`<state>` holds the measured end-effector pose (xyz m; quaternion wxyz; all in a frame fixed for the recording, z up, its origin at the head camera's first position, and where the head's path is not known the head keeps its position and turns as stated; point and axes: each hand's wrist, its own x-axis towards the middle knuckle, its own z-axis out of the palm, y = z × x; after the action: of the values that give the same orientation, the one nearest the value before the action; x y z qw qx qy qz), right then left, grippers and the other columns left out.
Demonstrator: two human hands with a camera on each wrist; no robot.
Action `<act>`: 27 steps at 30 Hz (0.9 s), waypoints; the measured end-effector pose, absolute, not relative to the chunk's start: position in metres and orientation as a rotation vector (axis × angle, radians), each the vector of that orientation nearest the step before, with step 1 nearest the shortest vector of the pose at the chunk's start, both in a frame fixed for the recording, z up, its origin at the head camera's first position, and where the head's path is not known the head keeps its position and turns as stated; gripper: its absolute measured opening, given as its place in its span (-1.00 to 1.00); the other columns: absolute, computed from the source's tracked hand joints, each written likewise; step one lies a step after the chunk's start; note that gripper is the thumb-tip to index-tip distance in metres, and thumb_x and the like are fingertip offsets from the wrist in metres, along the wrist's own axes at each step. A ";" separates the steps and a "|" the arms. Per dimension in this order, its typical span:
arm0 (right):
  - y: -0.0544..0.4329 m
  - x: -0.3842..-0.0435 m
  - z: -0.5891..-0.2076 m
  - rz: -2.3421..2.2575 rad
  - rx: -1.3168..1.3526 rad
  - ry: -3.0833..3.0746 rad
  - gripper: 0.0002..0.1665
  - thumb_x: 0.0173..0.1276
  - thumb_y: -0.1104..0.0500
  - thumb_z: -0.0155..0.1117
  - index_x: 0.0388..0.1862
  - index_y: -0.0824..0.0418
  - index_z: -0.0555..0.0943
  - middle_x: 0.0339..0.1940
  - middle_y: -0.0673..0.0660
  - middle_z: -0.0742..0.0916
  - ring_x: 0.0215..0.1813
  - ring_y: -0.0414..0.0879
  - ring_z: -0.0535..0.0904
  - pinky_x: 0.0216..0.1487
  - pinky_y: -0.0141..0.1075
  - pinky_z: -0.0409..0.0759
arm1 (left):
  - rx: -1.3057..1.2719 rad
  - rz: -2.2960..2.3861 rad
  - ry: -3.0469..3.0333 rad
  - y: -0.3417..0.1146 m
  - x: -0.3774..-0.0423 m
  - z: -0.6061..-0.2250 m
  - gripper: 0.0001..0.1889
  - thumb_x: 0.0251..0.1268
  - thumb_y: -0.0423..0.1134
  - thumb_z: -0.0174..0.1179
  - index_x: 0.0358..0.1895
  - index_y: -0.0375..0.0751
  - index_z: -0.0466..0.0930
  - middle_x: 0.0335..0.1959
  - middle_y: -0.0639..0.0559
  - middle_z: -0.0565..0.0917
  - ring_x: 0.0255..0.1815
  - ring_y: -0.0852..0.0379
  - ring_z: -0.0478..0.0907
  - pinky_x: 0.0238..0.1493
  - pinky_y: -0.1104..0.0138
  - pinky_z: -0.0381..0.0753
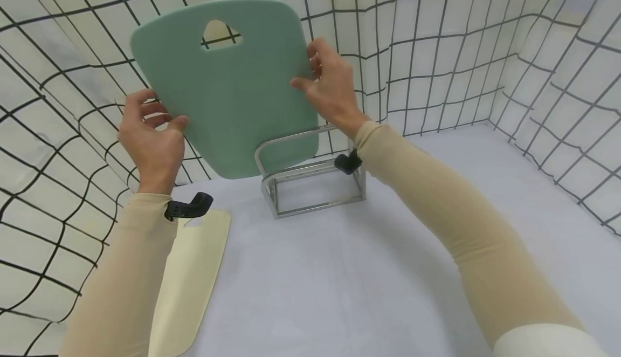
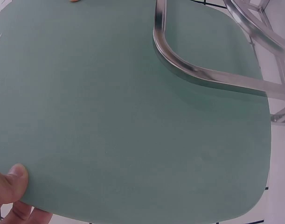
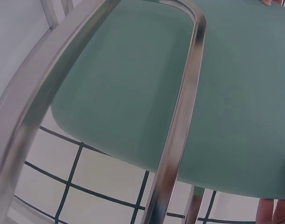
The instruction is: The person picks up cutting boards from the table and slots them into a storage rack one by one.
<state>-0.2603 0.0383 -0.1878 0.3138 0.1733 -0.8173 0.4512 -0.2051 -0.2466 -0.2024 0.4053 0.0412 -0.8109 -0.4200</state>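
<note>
A green cutting board (image 1: 233,93) with a handle hole near its top is held up between both hands, tilted a little. My left hand (image 1: 152,138) pinches its left edge, thumb on the front face and fingers behind. On the opposite edge, higher up, my right hand (image 1: 332,82) grips it the same way. The board's lower right part lies behind the front bar of a metal rack (image 1: 317,206) standing on the table. In the left wrist view the rack's bent bar (image 2: 212,77) crosses in front of the board's lower corner (image 2: 240,186).
A cream cutting board (image 1: 196,281) lies on the white table (image 1: 320,281) at the left, partly under my left forearm. White cloth with a black grid (image 1: 436,49) hangs behind and on both sides. A black wrist camera (image 1: 191,206) sits on the left wrist.
</note>
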 end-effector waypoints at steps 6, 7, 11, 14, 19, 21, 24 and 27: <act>0.042 -0.261 -0.189 1.170 0.451 -2.157 -0.55 0.31 0.20 0.50 0.06 0.20 0.48 -0.07 0.17 0.73 -0.11 -0.08 0.66 -0.03 -0.39 0.64 | 0.077 -1.057 -2.044 -0.245 -0.206 -0.204 -0.49 0.35 -0.42 0.27 0.27 0.19 0.56 -0.05 0.37 0.56 -0.11 0.41 0.64 0.11 0.40 0.72; 0.042 -0.261 -0.189 1.170 0.454 -2.151 -0.55 0.31 0.20 0.51 0.06 0.20 0.48 -0.08 0.17 0.72 -0.12 -0.08 0.66 -0.04 -0.39 0.64 | 0.070 -1.055 -2.042 -0.245 -0.206 -0.204 -0.49 0.35 -0.42 0.27 0.27 0.18 0.57 -0.05 0.36 0.57 -0.11 0.42 0.63 0.11 0.39 0.72; 0.045 -0.261 -0.190 1.170 0.458 -2.142 -0.55 0.31 0.19 0.51 0.06 0.19 0.49 -0.11 0.17 0.72 -0.13 -0.09 0.65 -0.05 -0.40 0.62 | 0.059 -1.050 -2.041 -0.242 -0.206 -0.205 -0.50 0.35 -0.43 0.27 0.26 0.18 0.57 -0.06 0.37 0.56 -0.13 0.44 0.62 0.11 0.39 0.72; 0.046 -0.261 -0.191 1.163 0.456 -2.146 -0.55 0.30 0.18 0.52 0.06 0.20 0.49 -0.12 0.17 0.72 -0.13 -0.09 0.66 -0.03 -0.40 0.62 | 0.066 -1.046 -2.050 -0.241 -0.206 -0.206 -0.51 0.36 -0.40 0.27 0.26 0.18 0.57 -0.06 0.36 0.56 -0.12 0.43 0.63 0.12 0.39 0.72; 0.048 -0.260 -0.191 1.160 0.450 -2.161 -0.54 0.31 0.19 0.51 0.07 0.19 0.49 -0.09 0.18 0.72 -0.10 -0.09 0.66 0.00 -0.39 0.63 | 0.074 -1.055 -2.064 -0.240 -0.208 -0.207 -0.52 0.38 -0.36 0.27 0.28 0.20 0.56 -0.03 0.35 0.57 -0.09 0.39 0.65 0.17 0.35 0.72; 0.049 -0.260 -0.191 1.158 0.448 -2.165 -0.55 0.31 0.19 0.51 0.08 0.19 0.49 -0.08 0.18 0.72 -0.10 -0.09 0.66 0.01 -0.39 0.63 | 0.076 -1.060 -2.066 -0.240 -0.208 -0.207 -0.52 0.39 -0.36 0.27 0.28 0.21 0.56 -0.04 0.36 0.56 -0.09 0.39 0.65 0.18 0.34 0.72; 0.051 -0.259 -0.191 1.159 0.445 -2.164 -0.55 0.32 0.19 0.50 0.07 0.19 0.49 -0.08 0.17 0.72 -0.11 -0.10 0.66 0.01 -0.39 0.64 | 0.072 -1.063 -2.066 -0.239 -0.209 -0.207 -0.51 0.39 -0.36 0.27 0.29 0.22 0.55 -0.05 0.37 0.55 -0.09 0.39 0.65 0.18 0.34 0.72; 0.052 -0.259 -0.190 1.173 0.436 -2.167 -0.56 0.32 0.19 0.50 0.07 0.19 0.49 -0.08 0.17 0.72 -0.11 -0.11 0.66 0.01 -0.40 0.65 | 0.064 -1.064 -2.066 -0.238 -0.209 -0.207 -0.52 0.39 -0.36 0.27 0.28 0.21 0.56 -0.04 0.35 0.57 -0.09 0.37 0.65 0.17 0.34 0.72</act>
<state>-0.2592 0.0516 -0.1904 0.3141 0.1655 -0.8222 0.4449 -0.2092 -0.2383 -0.2070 0.3972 0.0252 -0.8156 -0.4201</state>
